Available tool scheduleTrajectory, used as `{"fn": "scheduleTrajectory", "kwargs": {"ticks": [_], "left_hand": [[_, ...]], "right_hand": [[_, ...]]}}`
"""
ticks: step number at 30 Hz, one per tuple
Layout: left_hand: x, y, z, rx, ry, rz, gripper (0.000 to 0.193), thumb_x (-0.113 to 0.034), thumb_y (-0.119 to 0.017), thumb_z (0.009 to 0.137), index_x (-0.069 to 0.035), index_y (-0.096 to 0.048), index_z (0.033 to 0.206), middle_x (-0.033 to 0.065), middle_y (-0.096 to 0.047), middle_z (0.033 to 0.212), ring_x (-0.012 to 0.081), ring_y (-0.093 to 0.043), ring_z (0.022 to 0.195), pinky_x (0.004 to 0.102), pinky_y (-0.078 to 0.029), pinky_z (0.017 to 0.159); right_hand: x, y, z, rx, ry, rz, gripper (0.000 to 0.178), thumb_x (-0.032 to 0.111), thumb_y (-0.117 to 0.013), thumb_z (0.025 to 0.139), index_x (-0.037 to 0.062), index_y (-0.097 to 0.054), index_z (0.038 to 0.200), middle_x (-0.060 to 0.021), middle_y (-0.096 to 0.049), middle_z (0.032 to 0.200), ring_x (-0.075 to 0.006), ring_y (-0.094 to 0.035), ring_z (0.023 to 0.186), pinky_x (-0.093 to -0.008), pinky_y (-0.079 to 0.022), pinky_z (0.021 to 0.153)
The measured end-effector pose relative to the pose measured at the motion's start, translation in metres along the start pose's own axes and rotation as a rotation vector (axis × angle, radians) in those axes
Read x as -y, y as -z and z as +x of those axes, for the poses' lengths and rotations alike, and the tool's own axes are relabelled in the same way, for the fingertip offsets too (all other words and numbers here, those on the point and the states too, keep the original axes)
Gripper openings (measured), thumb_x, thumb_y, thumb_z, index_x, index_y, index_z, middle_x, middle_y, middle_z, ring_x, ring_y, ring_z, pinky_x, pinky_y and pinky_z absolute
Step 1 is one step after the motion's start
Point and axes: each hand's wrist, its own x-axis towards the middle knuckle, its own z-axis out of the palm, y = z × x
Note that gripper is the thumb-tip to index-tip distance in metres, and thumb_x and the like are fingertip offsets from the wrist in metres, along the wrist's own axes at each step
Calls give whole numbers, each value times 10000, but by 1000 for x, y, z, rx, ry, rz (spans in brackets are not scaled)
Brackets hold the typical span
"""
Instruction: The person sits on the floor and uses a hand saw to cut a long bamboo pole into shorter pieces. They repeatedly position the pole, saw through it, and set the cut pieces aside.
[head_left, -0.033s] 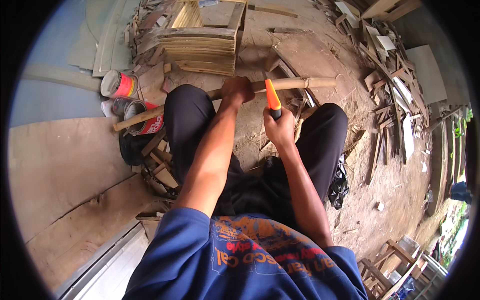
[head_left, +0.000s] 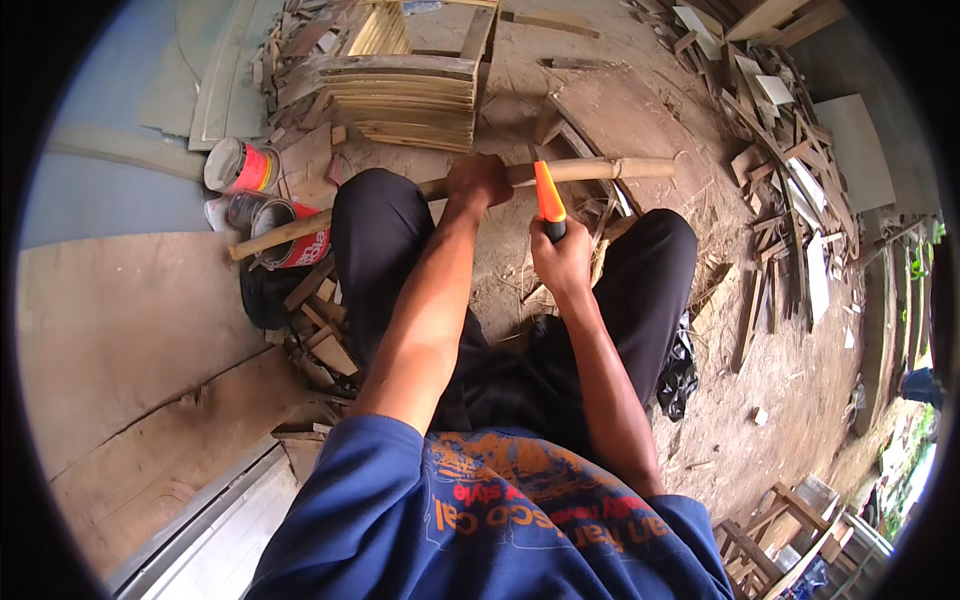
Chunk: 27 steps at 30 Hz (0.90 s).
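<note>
A long bamboo pole (head_left: pixel 592 170) lies crosswise in front of me, over my left knee, its left end above a paint can. My left hand (head_left: pixel 479 181) is closed around the pole near its middle. Just right of it, my right hand (head_left: pixel 564 252) grips the black end of an orange-and-black handled saw (head_left: pixel 548 197). Seen nearly end-on, the thin blade shows only as a dark sliver at the pole. How deep it sits in the bamboo cannot be made out.
Two red-labelled paint cans (head_left: pixel 238 167) (head_left: pixel 297 238) stand left of my knee. Ahead is a slatted wooden crate (head_left: pixel 400 100). Scrap wood (head_left: pixel 775 190) is heaped along the right, and a brown board (head_left: pixel 630 115) lies beyond the pole. A black plastic bag (head_left: pixel 679 375) rests beside my right thigh.
</note>
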Motion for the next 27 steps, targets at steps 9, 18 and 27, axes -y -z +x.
{"fn": "scheduleTrajectory", "kwargs": {"ticks": [9,18,27], "left_hand": [[10,-1,33,0,-35,-12,428,-322,-666,726,-70,-778,1053,185,-754,1060,326,-725,1044,427,-579,899],[19,-23,47,-137,-74,14,338,-364,-749,821,-133,-779,1066,106,-759,1108,299,-717,1083,420,-571,922],[10,-15,17,-201,-44,20,384,-386,-782,761,-145,-784,1061,132,-756,1099,309,-722,1057,413,-572,924]], "right_hand": [[-30,-6,-12,-27,183,40,151,109,-667,891,-39,-646,870,-192,-618,633,-197,-679,605,-367,-504,584],[-2,64,-121,40,-64,129,226,132,-646,969,-39,-611,826,-37,-516,588,-62,-456,602,-310,-405,533],[29,60,-86,-17,-119,-33,145,92,-635,878,-51,-642,855,-132,-594,636,-135,-593,612,-332,-480,594]]}}
